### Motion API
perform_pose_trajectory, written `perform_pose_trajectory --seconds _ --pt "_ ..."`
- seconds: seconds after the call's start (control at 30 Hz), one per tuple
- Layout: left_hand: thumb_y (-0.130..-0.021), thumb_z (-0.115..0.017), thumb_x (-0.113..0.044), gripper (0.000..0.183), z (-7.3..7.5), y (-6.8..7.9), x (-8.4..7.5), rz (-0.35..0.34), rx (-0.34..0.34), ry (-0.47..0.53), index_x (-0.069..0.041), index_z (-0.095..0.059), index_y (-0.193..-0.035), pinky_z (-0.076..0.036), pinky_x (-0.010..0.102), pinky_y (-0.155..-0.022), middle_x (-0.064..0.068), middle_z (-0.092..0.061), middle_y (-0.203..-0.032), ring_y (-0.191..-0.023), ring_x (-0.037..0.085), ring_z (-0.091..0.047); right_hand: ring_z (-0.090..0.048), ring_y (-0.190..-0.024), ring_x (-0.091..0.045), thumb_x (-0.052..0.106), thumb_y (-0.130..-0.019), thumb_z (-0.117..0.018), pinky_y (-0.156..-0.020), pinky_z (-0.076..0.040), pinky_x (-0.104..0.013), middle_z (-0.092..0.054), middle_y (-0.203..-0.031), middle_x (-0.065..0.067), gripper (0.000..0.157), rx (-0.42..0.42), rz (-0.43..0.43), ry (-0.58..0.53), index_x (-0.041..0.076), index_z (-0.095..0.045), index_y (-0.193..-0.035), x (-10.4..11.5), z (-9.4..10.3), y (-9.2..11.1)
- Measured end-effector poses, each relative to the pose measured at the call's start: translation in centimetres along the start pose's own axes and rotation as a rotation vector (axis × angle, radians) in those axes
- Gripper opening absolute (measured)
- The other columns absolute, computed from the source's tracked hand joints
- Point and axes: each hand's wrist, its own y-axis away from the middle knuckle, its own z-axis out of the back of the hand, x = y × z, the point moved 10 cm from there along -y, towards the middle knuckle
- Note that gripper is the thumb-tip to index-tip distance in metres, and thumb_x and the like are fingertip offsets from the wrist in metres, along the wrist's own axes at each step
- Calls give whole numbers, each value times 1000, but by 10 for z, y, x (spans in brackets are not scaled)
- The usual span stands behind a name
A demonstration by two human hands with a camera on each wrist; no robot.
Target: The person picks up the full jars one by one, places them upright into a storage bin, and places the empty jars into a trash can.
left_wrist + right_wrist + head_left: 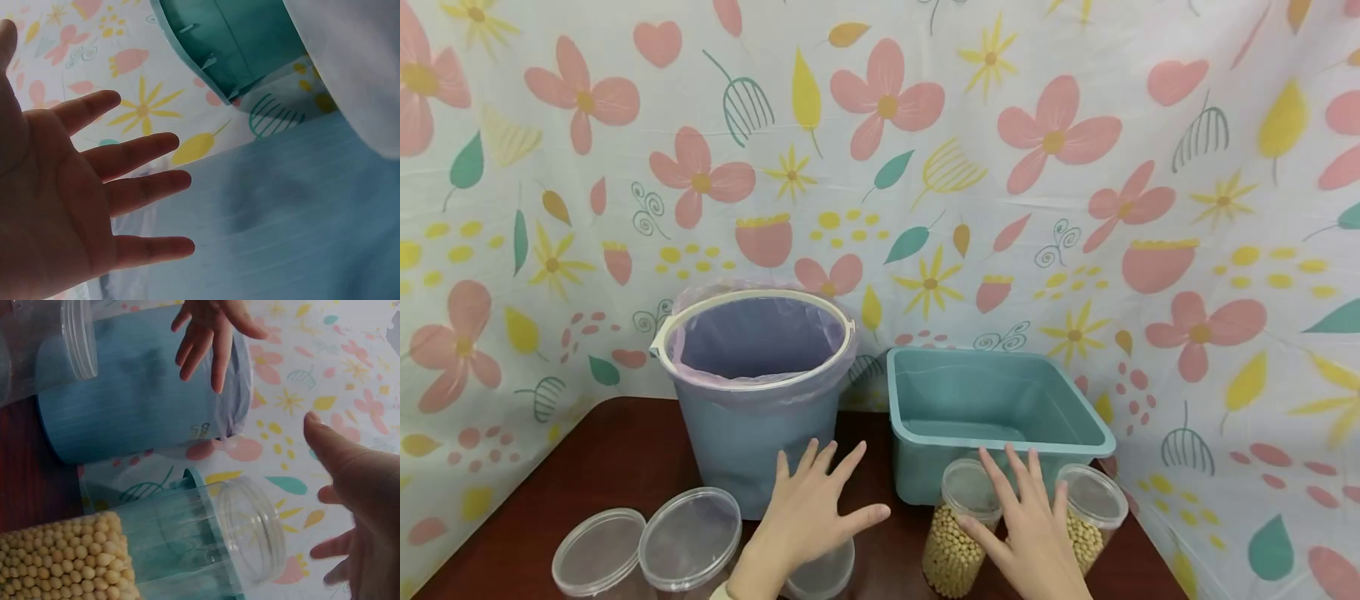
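Note:
My left hand (812,508) is held out with its fingers spread, in front of a blue bucket (722,442) and over a transparent lidded jar (827,571). Its palm shows in the left wrist view, and nothing lies in it. My right hand (1036,533), fingers also spread, hovers between two transparent jars of soybeans, one on its left (951,546) and one on its right (1086,537). It partly covers both in the head view. Seen from the right wrist, the thumb (337,450) stands apart from the lid (253,528) of a soybean jar.
Two more transparent lidded jars stand at front left, a smaller one (598,550) and a taller-looking one (691,537). A thin plastic bag (790,392) lines the bucket. Beside it sits a teal basin (917,471). A flowered sheet (880,208) hangs behind the dark red table (587,450).

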Motion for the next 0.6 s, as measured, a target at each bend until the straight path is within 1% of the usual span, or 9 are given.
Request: perform_pose_trajectory --seconds 0.13,0.3,0.43,0.53,0.6 --pt "-78 -33 -72 76 -1 -7 0 -9 -9 50 -23 -42 -135 -16 70 -87 17 -47 -127 -120 41 -35 -27 -123 -41 41 -76 -67 -86 -17 -69 -41 -130 -18 65 -99 46 -49 16 -45 -132 -1 8 2" --pt "-80 -35 -70 74 -1 -13 1 -10 -11 123 -21 -43 -135 -22 68 -86 15 -50 -123 -115 38 -42 -32 -120 -39 32 -75 -71 -86 -20 -66 -45 -126 -16 60 -172 72 -68 13 -49 -128 -5 15 5" --pt "-81 -39 -66 72 -2 -19 1 -5 -3 219 -18 -41 -136 -22 66 -88 17 -48 -125 -118 40 -38 -33 -119 -38 28 -75 -71 -85 -23 -64 -46 -124 -16 57 -215 100 -102 9 -51 -125 -7 19 7" --pt "-82 -43 -62 71 -6 -24 1 0 21 297 -17 -39 -137 -22 64 -90 20 -45 -127 -119 41 -35 -33 -118 -38 25 -75 -72 -82 -25 -62 -46 -123 -17 56 -254 128 -125 6 -52 -123 -11 22 9" --pt "-83 -44 -60 71 -9 -28 -1 1 41 336 -16 -38 -137 -24 62 -91 20 -44 -128 -119 40 -35 -34 -118 -38 22 -73 -73 -81 -26 -62 -47 -122 -18 56 -284 143 -132 5 -53 -123 -14 25 12"
